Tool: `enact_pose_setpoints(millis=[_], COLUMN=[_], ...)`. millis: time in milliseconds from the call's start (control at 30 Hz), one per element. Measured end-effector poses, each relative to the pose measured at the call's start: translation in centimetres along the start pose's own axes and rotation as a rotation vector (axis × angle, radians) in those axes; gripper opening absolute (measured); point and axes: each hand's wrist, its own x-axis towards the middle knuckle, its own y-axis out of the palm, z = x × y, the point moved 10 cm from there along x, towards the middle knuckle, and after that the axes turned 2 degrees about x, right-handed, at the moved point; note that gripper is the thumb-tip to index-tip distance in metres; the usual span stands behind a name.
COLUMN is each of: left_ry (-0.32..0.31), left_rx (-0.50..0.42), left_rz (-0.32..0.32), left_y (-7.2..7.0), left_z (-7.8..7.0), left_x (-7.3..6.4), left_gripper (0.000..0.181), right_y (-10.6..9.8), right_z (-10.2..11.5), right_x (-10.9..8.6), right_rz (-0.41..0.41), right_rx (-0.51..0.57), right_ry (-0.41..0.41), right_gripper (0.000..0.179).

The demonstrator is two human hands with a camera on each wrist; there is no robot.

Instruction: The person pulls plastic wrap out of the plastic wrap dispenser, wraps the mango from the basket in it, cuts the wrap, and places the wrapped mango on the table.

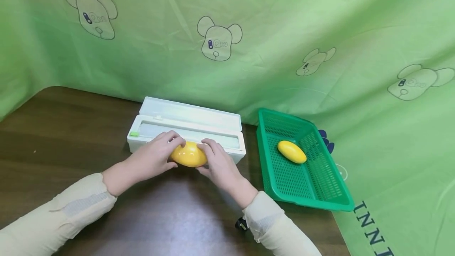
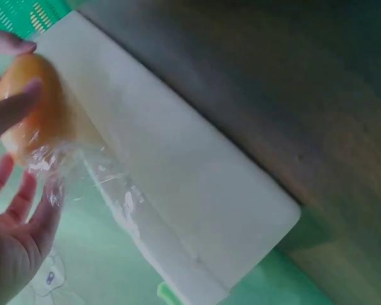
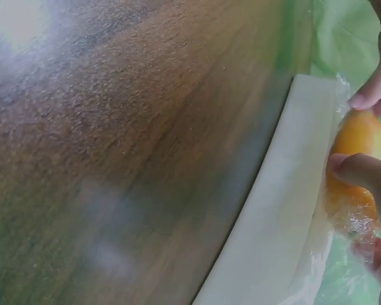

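Yellow fruit (image 1: 188, 155) was at the near side of the white box (image 1: 232, 150), gripped between the left hand (image 1: 156, 155) and right hand (image 1: 221, 165), fingers curled round its ends. Clear film (image 2: 47, 159) covered part of it; wrapping seemed underway, and the next move probably called for smoothing down loose film.

Head view: bright, mostly sharp; light seemingly from above. Counter (image 1: 156, 212): pale glare toward seven o'clock, dim brown toward nine. Hands (image 1: 151, 160) (image 1: 221, 165): soft shadow beneath. Yellow fruit (image 1: 189, 159): small white highlights. Green curtain (image 1: 263, 90): shaded folds; prints at three o'clock stretched. Left wrist view: dim, hazy, soft-focused; darkest at one o'clock; plastic film (image 2: 128, 206) glinting. Right wrist view: burnt-out glare at ten o'clock, fainter glow at seven, mild softness throughout.
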Motion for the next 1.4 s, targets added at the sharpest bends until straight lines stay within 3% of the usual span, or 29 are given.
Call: enact_pose_setpoints(millis=[167, 367, 667, 933, 1200, 1400], left_ry=[-0.038, -0.113, -0.174, -0.22, -0.198, -0.179], left_rx=[-0.06, -0.117, -0.175, -0.212, -0.203, -0.172], left_rz=[-0.039, -0.028, -0.019, 0.023, 0.02, 0.04], left_y=[0.2, 0.6, 0.6, 1.4, 1.5, 1.8], left_z=[0.8, 1.7, 2.3, 2.9, 2.9, 2.9], left_x=[-0.2, -0.4, -0.5, -0.7, -0.5, -0.5], left_gripper=[0.055, 0.053, 0.053, 0.051, 0.043, 0.042], right_y=[-0.1, 0.0, -0.2, 0.2, 0.3, 0.8], right_z=[-0.6, -1.5, -1.7, -1.6, -1.6, -1.9], right_x=[-0.4, -1.2, -1.5, -1.9, -1.9, -2.0], right_rz=[-0.039, -0.109, -0.166, -0.143, -0.15, -0.107], right_rx=[0.07, 0.126, 0.071, 0.074, 0.09, 0.111], right_ry=[0.026, 0.084, 0.103, 0.136, 0.097, 0.12], right_gripper=[0.064, 0.067, 0.066, 0.069, 0.067, 0.063])
